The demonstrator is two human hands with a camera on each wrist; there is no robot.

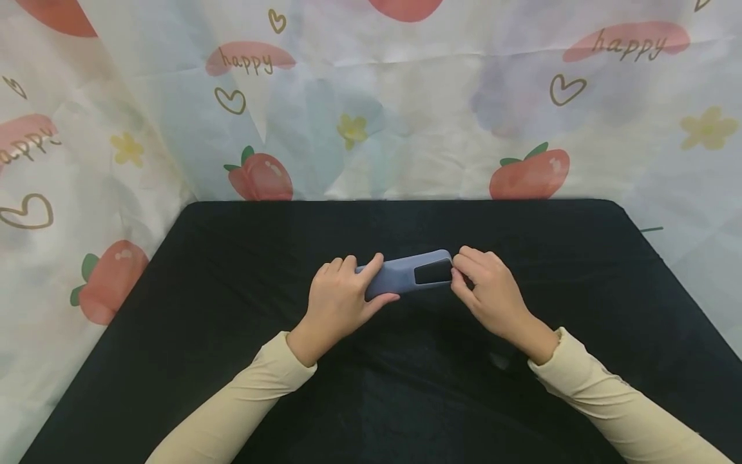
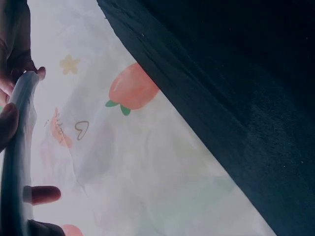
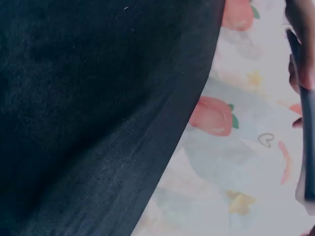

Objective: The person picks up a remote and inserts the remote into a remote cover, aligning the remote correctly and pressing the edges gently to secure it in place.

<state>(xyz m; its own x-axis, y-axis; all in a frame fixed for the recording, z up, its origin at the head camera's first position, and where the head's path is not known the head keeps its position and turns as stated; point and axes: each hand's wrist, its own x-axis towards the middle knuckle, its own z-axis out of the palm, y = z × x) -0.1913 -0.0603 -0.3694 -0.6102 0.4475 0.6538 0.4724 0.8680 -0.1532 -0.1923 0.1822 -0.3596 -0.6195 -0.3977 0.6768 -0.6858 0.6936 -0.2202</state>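
A slim blue-grey case point(image 1: 391, 277) with a black rectangular window near its right end is held up over the black table, tilted slightly. My left hand point(image 1: 342, 293) grips its left end, thumb along the lower edge and fingers over the upper one. At the right end, my right hand point(image 1: 489, 290) pinches the edge between thumb and curled fingers. The left wrist view catches the case point(image 2: 19, 147) nearly edge-on, with left fingertips around it. It appears as a thin dark slab point(image 3: 309, 147) at the border of the right wrist view. What the black window is, I cannot tell.
A black cloth point(image 1: 406, 399) covers the table, its far edge running behind the hands. Beyond it, and along the sides, hangs a pale curtain point(image 1: 394, 142) printed with fruit, hearts, flowers and the word "happy".
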